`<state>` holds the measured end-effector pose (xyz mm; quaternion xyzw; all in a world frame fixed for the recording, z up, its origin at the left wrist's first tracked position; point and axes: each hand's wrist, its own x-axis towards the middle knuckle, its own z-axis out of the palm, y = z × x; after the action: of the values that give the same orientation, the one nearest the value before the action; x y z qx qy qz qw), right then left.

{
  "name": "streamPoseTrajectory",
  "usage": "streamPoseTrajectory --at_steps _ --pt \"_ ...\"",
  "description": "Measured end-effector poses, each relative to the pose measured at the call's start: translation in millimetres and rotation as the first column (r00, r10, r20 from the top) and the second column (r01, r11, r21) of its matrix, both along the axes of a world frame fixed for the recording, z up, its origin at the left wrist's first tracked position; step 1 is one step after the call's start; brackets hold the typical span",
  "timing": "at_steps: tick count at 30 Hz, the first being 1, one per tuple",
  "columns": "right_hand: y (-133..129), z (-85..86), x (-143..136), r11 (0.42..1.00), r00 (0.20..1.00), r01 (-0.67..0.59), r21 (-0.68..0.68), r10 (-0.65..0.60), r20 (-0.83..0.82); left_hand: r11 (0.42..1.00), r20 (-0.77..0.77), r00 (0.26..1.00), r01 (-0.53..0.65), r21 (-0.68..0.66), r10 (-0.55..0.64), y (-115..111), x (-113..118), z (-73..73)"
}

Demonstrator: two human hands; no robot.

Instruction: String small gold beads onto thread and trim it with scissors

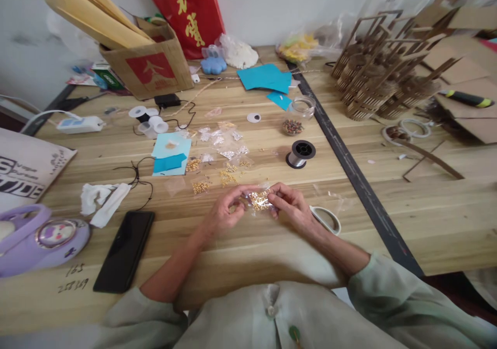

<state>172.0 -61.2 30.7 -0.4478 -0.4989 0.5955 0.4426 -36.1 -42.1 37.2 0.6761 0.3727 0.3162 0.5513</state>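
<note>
A small clear plastic bag of gold-coloured jewellery findings (259, 200) is held just above the wooden table, between both hands. My right hand (290, 203) pinches its right side with thumb and fingers. On the other side, my left hand (228, 208) curls its fingers round the bag's left edge, the thumb a little apart; some fingertips are hidden. Just beyond the hands lie loose gold beads (227, 177) and an open packet of gold beads (201, 187). A spool of thin wire (300, 154) stands farther back. White-handled scissors (326, 220) lie partly under my right wrist.
Silvery packets (225, 141), a blue card (171, 155) and a jar of mixed beads (293, 127) lie behind. At left are a black phone (124, 250) and a purple padded object (42, 240). A black strip (349, 168) crosses the table; bamboo baskets (380, 80) stand back right.
</note>
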Motion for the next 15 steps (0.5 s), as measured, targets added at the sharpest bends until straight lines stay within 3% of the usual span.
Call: streamPoseTrajectory --at_steps 5,8,15 --pt "0.0 -2.7 -0.3 1.0 1.0 -0.011 -0.011 0.011 -0.01 0.991 0.122 0.992 0.001 -0.136 0.016 -2.5 3.4 2.9" --pt "-0.6 -5.7 -0.8 0.999 0.999 -0.045 -0.007 0.045 -0.014 0.981 0.121 0.991 -0.041 -0.191 0.065 -1.9 6.5 -1.2" --pt "-3.5 -6.2 -3.8 0.993 0.993 -0.114 0.008 0.113 0.019 0.988 0.0 0.997 -0.077 -0.13 0.078 -1.2 11.4 -4.3"
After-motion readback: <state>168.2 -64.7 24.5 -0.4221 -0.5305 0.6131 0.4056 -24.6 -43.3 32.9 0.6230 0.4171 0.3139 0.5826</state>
